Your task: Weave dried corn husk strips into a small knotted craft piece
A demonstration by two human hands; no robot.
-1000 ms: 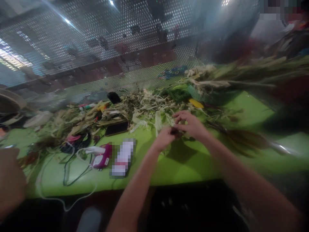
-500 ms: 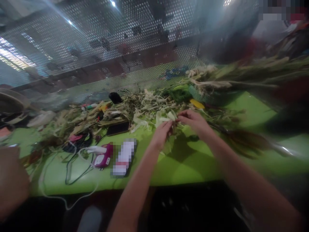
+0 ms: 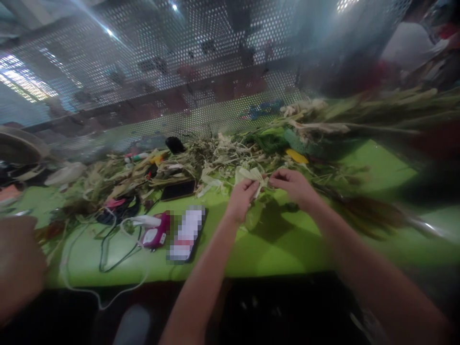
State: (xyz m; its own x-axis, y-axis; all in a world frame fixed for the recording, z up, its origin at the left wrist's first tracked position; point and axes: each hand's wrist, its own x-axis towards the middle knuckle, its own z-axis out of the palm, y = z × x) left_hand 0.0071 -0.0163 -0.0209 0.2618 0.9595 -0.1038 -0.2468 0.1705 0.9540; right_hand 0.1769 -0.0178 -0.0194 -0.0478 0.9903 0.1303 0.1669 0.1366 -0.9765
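Observation:
My left hand [image 3: 240,200] is closed around a pale, cream-green bundle of thin husk-like strips [image 3: 248,175], which fans out above the fingers. Just to its right, the fingertips of my right hand [image 3: 293,188] are pinched together close to the bundle's edge. Whatever they hold is too small to make out. Both hands are over the green table [image 3: 287,249], and a few pale pieces hang below the left hand. Behind them spreads a heap of dried strips and stalks [image 3: 226,151].
A lit phone [image 3: 187,234], a purple power adapter [image 3: 157,232] with cables and a dark phone [image 3: 178,190] lie left of my hands. A yellow object [image 3: 296,155] and long dried stalks [image 3: 377,108] are to the right. A perforated metal screen [image 3: 215,72] stands behind.
My right hand has moved slightly right and down, widening the gap between my hands. More of the pale bundle shows above my left hand. The view has shifted a little.

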